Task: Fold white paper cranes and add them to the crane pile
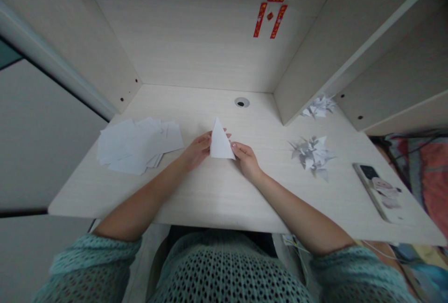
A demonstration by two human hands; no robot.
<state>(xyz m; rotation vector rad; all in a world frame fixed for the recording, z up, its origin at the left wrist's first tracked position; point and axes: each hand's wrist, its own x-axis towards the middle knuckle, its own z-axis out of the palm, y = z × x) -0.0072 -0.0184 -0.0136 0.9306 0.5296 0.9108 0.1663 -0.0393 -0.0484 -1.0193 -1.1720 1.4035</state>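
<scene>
Head view: over the desk (217,198), we saw the left hand (199,151) grasping the left edge of a folded paper triangle (220,143), the right hand (247,159) pinching its lower right corner; we judged a folding step in hand, the next move calling for matched edges and a firm crease

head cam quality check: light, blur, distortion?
Head view: soft, diffuse light, no hard glare on the desk; head view: wide-angle stretch toward the edges, seemingly at the phone; head view: red strips too soft to read, folded paper low-contrast against the desk.
</scene>
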